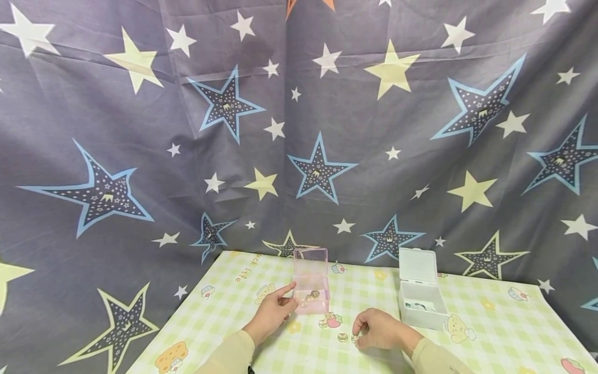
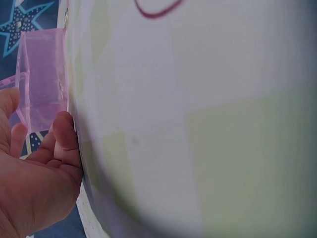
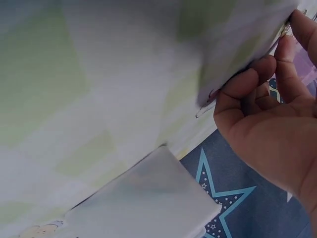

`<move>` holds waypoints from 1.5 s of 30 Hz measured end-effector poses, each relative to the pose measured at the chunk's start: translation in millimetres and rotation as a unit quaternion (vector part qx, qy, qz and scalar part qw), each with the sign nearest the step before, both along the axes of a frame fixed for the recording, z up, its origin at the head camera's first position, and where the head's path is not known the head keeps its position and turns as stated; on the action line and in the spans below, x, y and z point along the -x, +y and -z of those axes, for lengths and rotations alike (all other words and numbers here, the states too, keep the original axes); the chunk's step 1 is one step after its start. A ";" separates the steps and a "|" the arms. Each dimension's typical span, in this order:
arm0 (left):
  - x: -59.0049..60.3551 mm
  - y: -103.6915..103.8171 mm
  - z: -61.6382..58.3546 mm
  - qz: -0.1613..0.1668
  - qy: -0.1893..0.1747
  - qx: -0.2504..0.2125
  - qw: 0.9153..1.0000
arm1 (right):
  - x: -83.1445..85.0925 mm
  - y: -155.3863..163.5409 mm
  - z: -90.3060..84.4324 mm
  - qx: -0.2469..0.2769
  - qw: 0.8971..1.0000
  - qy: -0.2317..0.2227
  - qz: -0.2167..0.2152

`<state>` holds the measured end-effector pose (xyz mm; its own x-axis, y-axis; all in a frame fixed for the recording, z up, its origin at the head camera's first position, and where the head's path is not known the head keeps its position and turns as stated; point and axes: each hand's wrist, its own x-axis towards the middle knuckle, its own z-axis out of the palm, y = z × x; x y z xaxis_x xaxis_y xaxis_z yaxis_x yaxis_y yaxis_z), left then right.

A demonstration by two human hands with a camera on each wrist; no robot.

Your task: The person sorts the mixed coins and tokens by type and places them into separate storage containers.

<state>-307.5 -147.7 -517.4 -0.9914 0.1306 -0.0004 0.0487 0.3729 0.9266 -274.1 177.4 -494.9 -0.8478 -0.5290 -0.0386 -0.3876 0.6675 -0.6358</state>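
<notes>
A clear pink lidded box (image 1: 312, 306) stands with its lid raised, several small gold round pieces (image 1: 315, 294) inside. My left hand (image 1: 273, 311) is at the box's left side, fingers loosely bent and spread by its wall; in the left wrist view the hand (image 2: 44, 183) lies beside the pink box (image 2: 44, 74). On the cloth, my right hand (image 1: 379, 330) pinches a gold round piece (image 1: 354, 338) between thumb and finger. In the right wrist view this hand's (image 3: 272, 109) fingertips meet at the table surface. Another gold round piece (image 1: 342, 337) lies just left of it.
More gold round pieces (image 1: 323, 323) lie before the pink box. A white box (image 1: 422, 314) with raised lid stands to the right, small dark and pale items inside. The checked tablecloth (image 1: 215, 306) meets a grey star-patterned curtain (image 1: 261, 145) behind.
</notes>
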 end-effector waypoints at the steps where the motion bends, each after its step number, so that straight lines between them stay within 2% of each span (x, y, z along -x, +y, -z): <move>1: 0.2 -0.1 0.1 0.000 0.000 0.001 1.000 | 0.1 0.4 0.6 0.002 1.000 0.002 0.000; 5: 0.7 -0.6 -0.3 -0.003 -0.004 0.005 1.000 | 0.1 2.1 3.4 0.026 1.000 0.006 -0.008; 10: 1.6 -1.3 -0.5 -0.004 -0.005 0.007 1.000 | -2.9 3.8 6.4 0.085 0.996 -0.016 -0.018; 15: 2.1 -2.2 0.2 -0.004 -0.005 0.005 1.000 | -3.9 4.8 8.4 0.147 0.989 -0.033 -0.009; 18: 2.0 -2.2 0.3 -0.004 -0.003 0.007 1.000 | -2.9 4.9 9.9 0.165 0.986 -0.036 -0.001; 27: 0.5 -1.2 -1.2 -0.007 -0.001 0.006 1.000 | -0.7 6.3 10.6 0.137 0.990 -0.042 0.008; 39: -0.1 -1.1 -1.0 0.000 0.004 0.007 1.000 | -2.8 9.5 10.6 0.150 0.985 -0.079 0.021; 45: -0.8 0.3 -1.7 0.001 0.002 0.007 1.000 | -3.5 12.7 8.1 0.141 0.987 -0.073 0.024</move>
